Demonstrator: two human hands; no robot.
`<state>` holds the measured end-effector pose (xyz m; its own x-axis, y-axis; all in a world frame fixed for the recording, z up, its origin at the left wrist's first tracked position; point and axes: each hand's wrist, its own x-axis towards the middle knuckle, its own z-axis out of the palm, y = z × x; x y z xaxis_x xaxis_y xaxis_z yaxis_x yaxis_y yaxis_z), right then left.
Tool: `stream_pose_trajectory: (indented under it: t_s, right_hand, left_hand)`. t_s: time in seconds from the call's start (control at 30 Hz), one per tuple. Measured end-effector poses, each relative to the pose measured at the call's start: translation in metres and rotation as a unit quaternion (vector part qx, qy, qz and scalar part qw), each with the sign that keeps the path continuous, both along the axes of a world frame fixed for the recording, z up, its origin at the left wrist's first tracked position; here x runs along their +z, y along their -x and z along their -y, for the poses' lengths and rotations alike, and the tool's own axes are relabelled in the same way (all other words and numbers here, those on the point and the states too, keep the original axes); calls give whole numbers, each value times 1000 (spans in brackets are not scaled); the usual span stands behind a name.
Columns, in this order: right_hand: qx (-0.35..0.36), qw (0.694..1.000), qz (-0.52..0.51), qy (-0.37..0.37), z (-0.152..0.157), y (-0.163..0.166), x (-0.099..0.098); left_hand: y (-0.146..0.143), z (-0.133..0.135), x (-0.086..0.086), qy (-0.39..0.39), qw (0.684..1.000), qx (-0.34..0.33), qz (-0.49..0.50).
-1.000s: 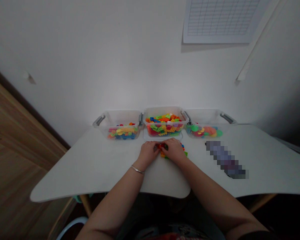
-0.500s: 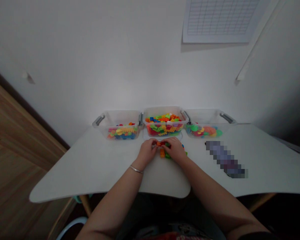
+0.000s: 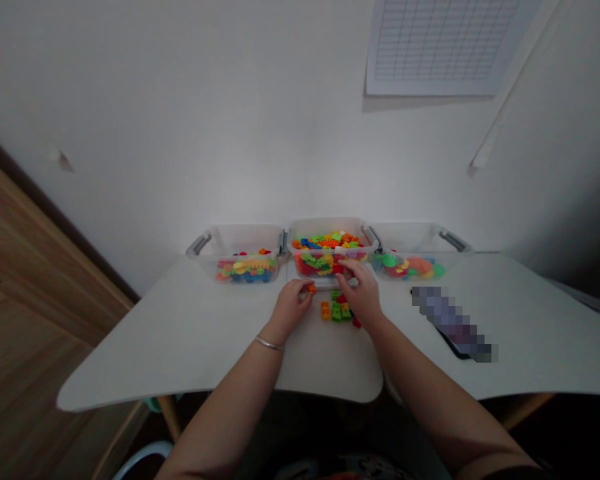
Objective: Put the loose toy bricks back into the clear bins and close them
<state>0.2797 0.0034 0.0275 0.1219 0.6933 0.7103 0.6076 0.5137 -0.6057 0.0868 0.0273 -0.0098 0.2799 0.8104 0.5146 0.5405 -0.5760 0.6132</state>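
- since a moment ago our right hand (image 3: 363, 293) has left the joined bricks and reached up to the middle bin (image 3: 330, 230), fingers loosely spread, nothing clearly held.
- our left hand (image 3: 291, 305) pinches a small orange brick (image 3: 311, 289).
- the brick cluster (image 3: 336, 311) lies on the white table (image 3: 180, 333) between our hands.
- best to steady that cluster and press studs squarely.
- side bins (image 3: 240, 240) flank it; a blurred dark object (image 3: 453, 323) sits well right.

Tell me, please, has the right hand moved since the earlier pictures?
Yes. The right hand has left the left hand and moved away from the person, up to the front wall of the middle bin.
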Motion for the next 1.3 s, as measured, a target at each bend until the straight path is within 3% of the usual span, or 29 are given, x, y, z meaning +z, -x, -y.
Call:
stream_pose_trajectory:
  t_s: [0.1, 0.27, 0.43, 0.6, 0.73, 0.9, 1.07, 1.17, 1.3]
  right_hand:
    - [-18, 997, -62, -43, -16, -5, 29]
    - [41, 991, -124, -13, -70, -12, 68]
    - [-67, 997, 8, 47, -111, -13, 82]
    - [-123, 968, 73, 205, -120, -11, 78]
    - [-154, 957, 101, 223, -118, -10, 76]
    - [-141, 973, 83, 161, -112, -8, 78]
    - [-90, 995, 38, 8, -94, -8, 74]
    - [-88, 995, 12, -47, -69, -5, 62]
    - [-18, 998, 48, -34, -30, 6, 28]
  left_hand:
    - [1, 1, 2, 2, 1000, 7, -13]
    - [1, -1, 2, 25, 999, 23, -10]
    - [1, -2, -1, 39, 999, 30, -16]
    - [1, -2, -2, 26, 998, 44, -24]
    - [1, -3, -3, 18, 998, 47, -36]
    - [2, -3, -3, 21, 998, 44, -32]
    - [1, -4, -5, 39, 999, 22, 6]
    - [0, -4, -4, 66, 996, 9, 53]
    - [-1, -2, -2, 105, 988, -11, 109]
